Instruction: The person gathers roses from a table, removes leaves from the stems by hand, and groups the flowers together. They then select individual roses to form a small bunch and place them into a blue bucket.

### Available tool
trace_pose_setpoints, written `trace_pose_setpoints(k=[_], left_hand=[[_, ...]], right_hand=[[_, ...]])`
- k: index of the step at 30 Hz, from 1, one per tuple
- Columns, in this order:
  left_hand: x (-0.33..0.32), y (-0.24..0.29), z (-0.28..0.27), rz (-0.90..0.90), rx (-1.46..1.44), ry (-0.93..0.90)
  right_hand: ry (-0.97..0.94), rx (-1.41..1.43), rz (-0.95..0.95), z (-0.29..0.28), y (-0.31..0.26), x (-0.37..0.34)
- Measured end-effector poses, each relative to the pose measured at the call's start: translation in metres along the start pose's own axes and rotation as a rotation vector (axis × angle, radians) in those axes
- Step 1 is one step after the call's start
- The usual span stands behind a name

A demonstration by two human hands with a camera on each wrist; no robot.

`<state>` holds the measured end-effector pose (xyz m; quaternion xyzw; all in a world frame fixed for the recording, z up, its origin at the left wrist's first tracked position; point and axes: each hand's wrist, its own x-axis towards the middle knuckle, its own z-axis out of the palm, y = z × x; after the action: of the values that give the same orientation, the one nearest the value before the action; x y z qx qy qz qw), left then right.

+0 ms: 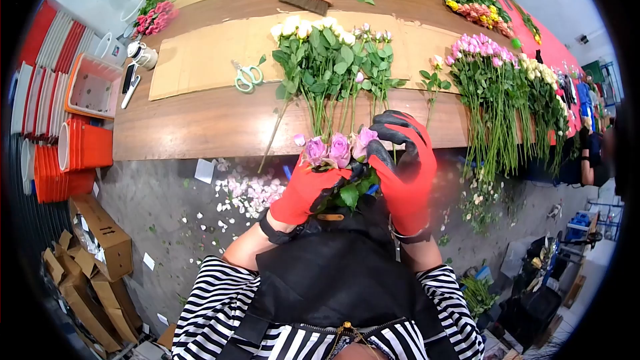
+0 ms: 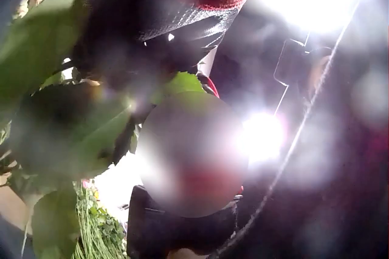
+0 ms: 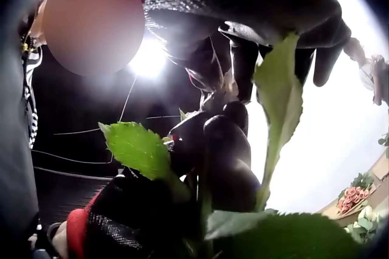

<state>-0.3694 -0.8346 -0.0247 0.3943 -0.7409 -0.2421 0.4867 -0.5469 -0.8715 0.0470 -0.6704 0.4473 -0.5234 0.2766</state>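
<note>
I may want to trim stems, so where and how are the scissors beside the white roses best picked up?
Probably by the pale green handle loops, coming from the near edge of the table: the scissors lie on the cardboard with loops toward that edge and blades pointing away. The left hand looks nearer but grips roses.

Lilac roses (image 1: pixel 339 151) are gripped in a gloved left hand (image 1: pixel 300 193) at a wooden table (image 1: pixel 200 123), with the right hand (image 1: pixel 410 173) held curved at the rightmost bloom (image 1: pixel 363 142). White roses (image 1: pixel 313 28) and green-handled scissors (image 1: pixel 248 80) are laid on cardboard (image 1: pixel 207 53), pink roses (image 1: pixel 483 50) are massed to the right, and the floor (image 1: pixel 160 210) is strewn with pale petals (image 1: pixel 250 193).
</note>
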Motion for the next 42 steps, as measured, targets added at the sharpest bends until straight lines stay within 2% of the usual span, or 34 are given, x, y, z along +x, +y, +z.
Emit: trace_pose_setpoints(k=[1, 3, 4, 7, 9, 10, 12, 14, 16, 19, 20, 21, 22, 23, 25, 27, 29, 30, 31, 33, 34, 36, 38, 42], left_hand=[[0.001, 0.003, 0.002, -0.034, -0.032, 0.014], [0.000, 0.013, 0.012, -0.526, -0.576, 0.139], [-0.004, 0.009, 0.014, -0.496, -0.491, 0.140], [-0.004, 0.002, 0.006, -0.191, -0.116, 0.075], [-0.003, 0.001, 0.006, -0.177, -0.129, 0.084], [-0.006, 0.002, 0.012, -0.300, -0.287, 0.127], [-0.006, 0.002, 0.012, -0.334, -0.328, 0.123], [0.000, 0.002, 0.004, -0.154, -0.095, 0.028], [0.002, 0.001, 0.004, -0.129, -0.086, -0.005], [0.001, 0.002, 0.000, -0.087, 0.090, -0.057], [0.001, 0.002, -0.001, -0.073, 0.176, -0.074], [0.000, 0.000, -0.001, -0.065, 0.103, -0.013], [-0.001, -0.003, 0.000, -0.056, 0.030, 0.048], [0.002, 0.002, 0.002, -0.227, -0.151, 0.098], [0.007, 0.013, 0.007, -0.540, -0.555, 0.311], [0.008, 0.016, 0.010, -0.479, -0.357, 0.302], [0.013, 0.022, 0.011, -0.394, -0.153, 0.292], [0.012, 0.023, 0.011, -0.308, 0.055, 0.251], [0.014, 0.025, 0.013, -0.303, 0.063, 0.265], [0.017, 0.029, 0.016, -0.293, 0.078, 0.294], [0.017, 0.027, 0.018, -0.230, 0.209, 0.276], [0.017, 0.027, 0.022, -0.269, 0.108, 0.320], [0.016, 0.031, 0.028, -0.473, -0.357, 0.436], [0.019, 0.036, 0.035, -0.299, -0.082, 0.520]], right_hand=[[-0.002, -0.073, -0.028, -0.001, 0.000, 0.000], [0.059, -0.067, -0.018, -0.001, 0.000, -0.002], [0.088, -0.063, -0.014, 0.000, -0.001, -0.003], [0.168, 0.114, 0.022, 0.006, 0.009, -0.012], [0.187, 0.157, 0.002, 0.009, 0.010, -0.015], [0.196, 0.178, -0.008, 0.010, 0.010, -0.016], [0.178, 0.350, 0.050, 0.014, 0.017, -0.021], [0.108, 0.495, 0.088, 0.015, 0.016, -0.019], [0.086, 0.751, 0.322, 0.016, 0.019, -0.022], [0.054, 0.985, 0.355, 0.015, 0.024, -0.019], [0.073, 0.998, 0.308, 0.014, 0.026, -0.017], [0.092, 1.011, 0.262, 0.012, 0.029, -0.016], [0.025, 1.010, 0.240, 0.002, 0.036, -0.016], [-0.042, 1.008, 0.216, -0.006, 0.041, -0.015], [-0.051, 0.729, 0.078, -0.020, 0.036, -0.007], [-0.013, 0.429, 0.062, -0.033, 0.025, -0.002], [0.092, 0.368, 0.151, -0.030, 0.007, -0.004], [0.092, 0.371, 0.218, -0.028, -0.005, -0.004], [0.027, 0.147, 0.123, -0.029, -0.005, -0.005], [-0.019, -0.079, 0.008, -0.023, -0.011, -0.006], [-0.004, -0.129, -0.017, -0.018, -0.013, -0.007], [0.021, -0.242, -0.055, -0.009, -0.020, -0.006], [0.071, -0.320, -0.107, -0.003, -0.017, -0.007], [0.180, -0.387, -0.198, 0.006, -0.006, -0.014]])
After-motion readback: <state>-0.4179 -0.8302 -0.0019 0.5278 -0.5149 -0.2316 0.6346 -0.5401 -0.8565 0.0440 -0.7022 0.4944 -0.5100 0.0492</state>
